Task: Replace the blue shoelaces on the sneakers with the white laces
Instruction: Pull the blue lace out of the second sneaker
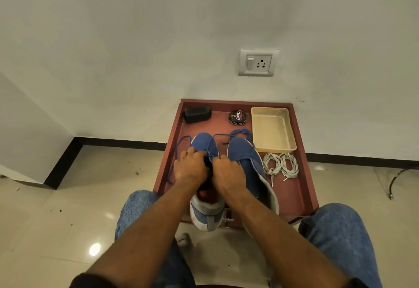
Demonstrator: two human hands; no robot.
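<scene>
Two blue sneakers stand side by side on a small reddish-brown table (303, 188), toes pointing away from me. My left hand (190, 165) and my right hand (229, 170) both sit curled over the lacing of the left sneaker (205, 142), pinching its blue lace (179, 149). That lace trails loose in a long loop off to the left. The right sneaker (246, 156) has a loosened blue lace bunched by its toe (241, 132). Two coiled white laces (281, 165) lie on the table right of the shoes.
A cream plastic tray (272, 128) stands at the table's back right. A round shoe-polish tin (237, 117) and a black brush (196, 113) sit along the back edge. My knees in jeans flank the table. A wall with a socket (258, 62) rises close behind.
</scene>
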